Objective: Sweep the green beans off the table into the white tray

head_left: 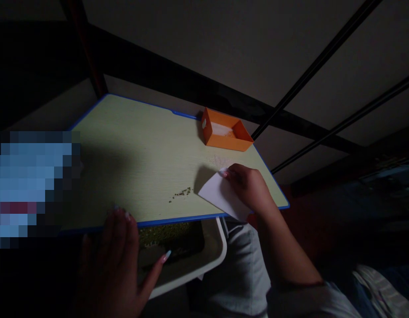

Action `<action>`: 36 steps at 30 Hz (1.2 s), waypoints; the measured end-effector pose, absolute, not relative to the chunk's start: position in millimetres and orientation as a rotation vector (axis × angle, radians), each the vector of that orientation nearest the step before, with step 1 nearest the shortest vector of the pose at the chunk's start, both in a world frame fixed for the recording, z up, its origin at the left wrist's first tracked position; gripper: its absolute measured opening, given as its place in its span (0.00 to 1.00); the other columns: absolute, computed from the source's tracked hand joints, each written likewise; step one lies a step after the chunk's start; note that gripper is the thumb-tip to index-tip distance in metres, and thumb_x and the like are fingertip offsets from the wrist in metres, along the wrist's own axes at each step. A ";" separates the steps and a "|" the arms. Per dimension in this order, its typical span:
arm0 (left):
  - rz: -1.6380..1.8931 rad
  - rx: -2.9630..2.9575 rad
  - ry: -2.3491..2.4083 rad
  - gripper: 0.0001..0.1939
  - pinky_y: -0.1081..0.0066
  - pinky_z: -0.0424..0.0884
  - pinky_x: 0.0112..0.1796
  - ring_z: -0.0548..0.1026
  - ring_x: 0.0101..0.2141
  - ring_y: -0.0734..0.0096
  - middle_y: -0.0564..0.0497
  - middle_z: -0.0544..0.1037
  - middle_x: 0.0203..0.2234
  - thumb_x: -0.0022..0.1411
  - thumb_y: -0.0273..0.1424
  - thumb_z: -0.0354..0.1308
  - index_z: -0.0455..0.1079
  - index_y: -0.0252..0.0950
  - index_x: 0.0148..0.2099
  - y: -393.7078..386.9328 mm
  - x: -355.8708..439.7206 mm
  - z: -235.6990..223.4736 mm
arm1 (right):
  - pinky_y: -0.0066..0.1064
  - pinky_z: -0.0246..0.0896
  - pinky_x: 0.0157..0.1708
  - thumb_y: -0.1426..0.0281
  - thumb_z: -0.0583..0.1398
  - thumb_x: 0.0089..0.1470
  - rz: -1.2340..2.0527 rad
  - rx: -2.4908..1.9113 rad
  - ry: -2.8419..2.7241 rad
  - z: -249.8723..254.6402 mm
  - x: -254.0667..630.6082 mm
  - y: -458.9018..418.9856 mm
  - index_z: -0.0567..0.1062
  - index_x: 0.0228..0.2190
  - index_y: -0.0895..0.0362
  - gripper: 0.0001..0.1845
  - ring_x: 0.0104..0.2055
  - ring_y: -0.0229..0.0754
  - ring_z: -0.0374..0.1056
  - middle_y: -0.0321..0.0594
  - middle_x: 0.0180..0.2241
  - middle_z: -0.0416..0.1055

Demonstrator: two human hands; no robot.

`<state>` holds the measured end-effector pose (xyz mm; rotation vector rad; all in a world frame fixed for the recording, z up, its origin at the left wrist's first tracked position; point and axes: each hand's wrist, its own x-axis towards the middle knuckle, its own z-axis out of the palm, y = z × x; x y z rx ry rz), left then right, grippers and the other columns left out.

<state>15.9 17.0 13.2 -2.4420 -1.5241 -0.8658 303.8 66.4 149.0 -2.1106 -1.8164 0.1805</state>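
My right hand (252,187) pinches a white sheet of paper (220,194) that rests tilted on the right part of a pale green tabletop with a blue rim (124,150). A small trail of green grains (181,193) lies just left of the paper. My left hand (116,256) is spread open at the table's front edge, fingertips on the rim, thumb over a white tray (204,260) held below the edge. That tray holds a layer of green grains (164,232).
An orange box (226,130) with white grains inside stands at the table's far right edge; a few white grains (220,160) lie in front of it. Dark metal bars (197,88) run behind the table. A blurred patch covers the left side.
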 end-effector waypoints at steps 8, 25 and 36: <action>-0.865 -2.447 -1.618 0.45 0.24 0.62 0.60 0.58 0.70 0.36 0.30 0.57 0.72 0.65 0.48 0.44 0.29 0.38 0.75 15.6 14.7 10.5 | 0.32 0.45 0.28 0.62 0.56 0.67 0.041 -2.246 -1.832 147.1 297.7 87.2 0.77 0.32 0.56 0.15 0.27 0.42 0.63 0.44 0.27 0.76; -0.858 -2.448 -1.575 0.45 0.20 0.64 0.56 0.63 0.67 0.27 0.23 0.60 0.69 0.65 0.43 0.47 0.31 0.33 0.74 14.1 15.8 15.0 | 0.29 0.46 0.28 0.65 0.59 0.63 0.356 -1.922 -2.080 142.8 307.7 92.1 0.75 0.29 0.57 0.12 0.26 0.37 0.58 0.35 0.24 0.70; -0.842 -2.454 -1.568 0.45 0.21 0.64 0.56 0.63 0.67 0.26 0.23 0.59 0.69 0.65 0.43 0.47 0.31 0.32 0.74 15.4 15.6 15.3 | 0.29 0.46 0.28 0.65 0.59 0.63 0.305 -1.924 -2.044 138.9 294.2 93.8 0.75 0.31 0.57 0.11 0.27 0.38 0.60 0.37 0.25 0.71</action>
